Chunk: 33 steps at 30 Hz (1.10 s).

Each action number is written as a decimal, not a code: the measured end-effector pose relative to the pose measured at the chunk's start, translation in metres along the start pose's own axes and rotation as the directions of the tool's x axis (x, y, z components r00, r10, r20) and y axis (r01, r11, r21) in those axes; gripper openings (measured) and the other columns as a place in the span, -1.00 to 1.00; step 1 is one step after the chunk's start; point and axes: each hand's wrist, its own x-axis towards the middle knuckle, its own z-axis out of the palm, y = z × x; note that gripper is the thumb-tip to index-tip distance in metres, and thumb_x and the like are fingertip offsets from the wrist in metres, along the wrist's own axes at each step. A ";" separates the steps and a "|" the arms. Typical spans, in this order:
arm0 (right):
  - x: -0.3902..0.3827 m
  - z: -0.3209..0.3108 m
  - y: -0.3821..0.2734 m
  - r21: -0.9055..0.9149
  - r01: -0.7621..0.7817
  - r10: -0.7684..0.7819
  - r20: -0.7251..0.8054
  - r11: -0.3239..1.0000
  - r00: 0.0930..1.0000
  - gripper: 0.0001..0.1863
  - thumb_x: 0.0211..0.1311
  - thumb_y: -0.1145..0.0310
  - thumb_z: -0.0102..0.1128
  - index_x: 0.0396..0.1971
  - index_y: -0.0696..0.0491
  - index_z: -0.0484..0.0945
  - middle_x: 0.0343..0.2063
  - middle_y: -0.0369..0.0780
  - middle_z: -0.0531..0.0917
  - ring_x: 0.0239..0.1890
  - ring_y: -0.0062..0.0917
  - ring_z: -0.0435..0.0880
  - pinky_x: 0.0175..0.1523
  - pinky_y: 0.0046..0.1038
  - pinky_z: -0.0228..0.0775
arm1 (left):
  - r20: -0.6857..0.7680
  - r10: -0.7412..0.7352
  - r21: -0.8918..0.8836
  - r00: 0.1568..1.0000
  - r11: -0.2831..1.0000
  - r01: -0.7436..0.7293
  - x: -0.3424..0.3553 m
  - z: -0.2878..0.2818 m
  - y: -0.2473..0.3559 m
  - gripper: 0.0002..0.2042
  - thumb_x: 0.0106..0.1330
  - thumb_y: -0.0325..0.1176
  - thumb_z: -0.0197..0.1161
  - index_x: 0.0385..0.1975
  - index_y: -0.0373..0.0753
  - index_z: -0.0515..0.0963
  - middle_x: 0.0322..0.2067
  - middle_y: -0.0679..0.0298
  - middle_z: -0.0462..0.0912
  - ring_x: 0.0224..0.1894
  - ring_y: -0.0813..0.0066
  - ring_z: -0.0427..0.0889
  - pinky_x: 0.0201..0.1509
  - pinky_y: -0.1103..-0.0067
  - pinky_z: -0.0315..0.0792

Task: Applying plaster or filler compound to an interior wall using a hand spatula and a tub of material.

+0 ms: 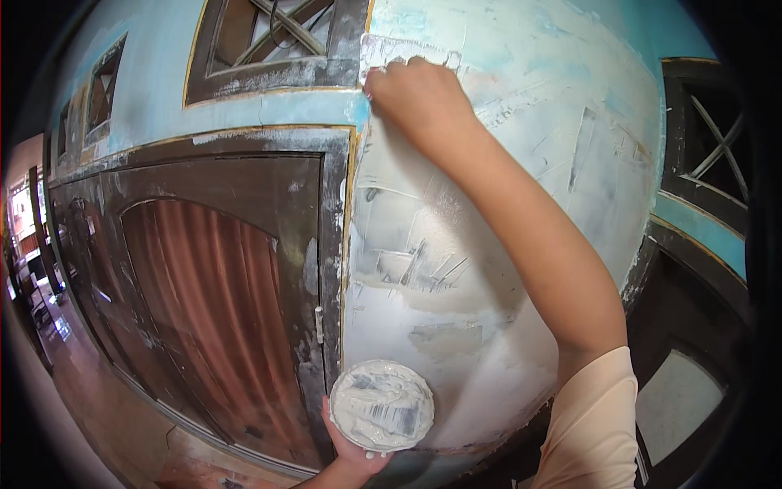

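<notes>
My right hand (419,94) is raised high on the wall, its fingers closed round a wide, flat putty spreader (376,49). The spreader lies against the wall beside the window frame; much of it is behind my knuckles. Low down, my left hand (352,447) grips a round, shallow dish (394,447) from below and the left side. Whitish-grey putty (371,403) is smeared over the dish, with darker scraped streaks. The wall (456,326) in front of me carries uneven white and grey putty over light blue paint, with ridges and scrape marks.
A dark wooden door frame (332,212) with reddish curtains (208,277) behind its panel stands left. Above it is a window frame (338,77) with crossed bars. Another barred window (709,147) and a dark door (692,301) are at right. Tiled floor (90,342) runs along the left.
</notes>
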 end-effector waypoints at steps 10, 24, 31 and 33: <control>-0.036 -0.013 -0.021 0.022 0.032 -0.027 -0.186 0.999 0.982 -0.91 0.09 0.37 0.20 -0.40 -0.08 0.66 -0.47 -0.35 0.63 -0.30 -0.49 0.64 -0.21 -0.31 0.47 | 0.081 0.072 -0.127 0.994 0.990 -0.061 -0.013 0.003 0.015 -0.17 0.25 0.44 -0.12 0.38 -0.04 0.26 0.35 0.17 0.31 0.32 -0.01 0.34 0.37 0.05 0.24; -0.188 -0.137 -0.082 0.784 -0.251 0.191 0.171 0.568 0.967 -0.76 0.03 0.52 0.23 -0.23 0.10 0.63 -0.38 -0.16 0.67 -0.41 -0.26 0.61 -0.30 -0.31 0.39 | 0.023 0.014 -0.003 1.000 1.000 -0.014 -0.010 0.000 0.014 -0.14 0.20 0.48 -0.10 0.36 -0.04 0.27 0.31 0.16 0.36 0.29 -0.01 0.37 0.34 0.07 0.27; -0.288 -0.150 -0.124 0.732 -0.681 0.337 0.645 -0.013 0.686 -0.83 0.24 0.48 0.20 -0.20 0.20 0.60 -0.41 -0.12 0.65 -0.41 -0.35 0.62 -0.25 -0.44 0.44 | 0.036 -0.068 -0.022 0.997 0.997 0.069 0.005 -0.014 -0.005 -0.17 0.26 0.45 -0.16 0.37 -0.06 0.27 0.32 0.14 0.35 0.29 0.00 0.38 0.34 0.10 0.29; -0.302 -0.145 -0.129 0.728 -0.674 0.439 0.652 -0.130 0.619 -0.85 0.34 0.43 0.14 -0.25 0.22 0.56 -0.51 -0.31 0.51 -0.44 -0.72 0.39 -0.35 -0.59 0.25 | -0.025 -0.072 -0.026 0.997 0.997 0.071 0.007 -0.016 -0.010 -0.18 0.26 0.45 -0.16 0.37 -0.05 0.27 0.31 0.15 0.36 0.29 0.01 0.39 0.34 0.10 0.29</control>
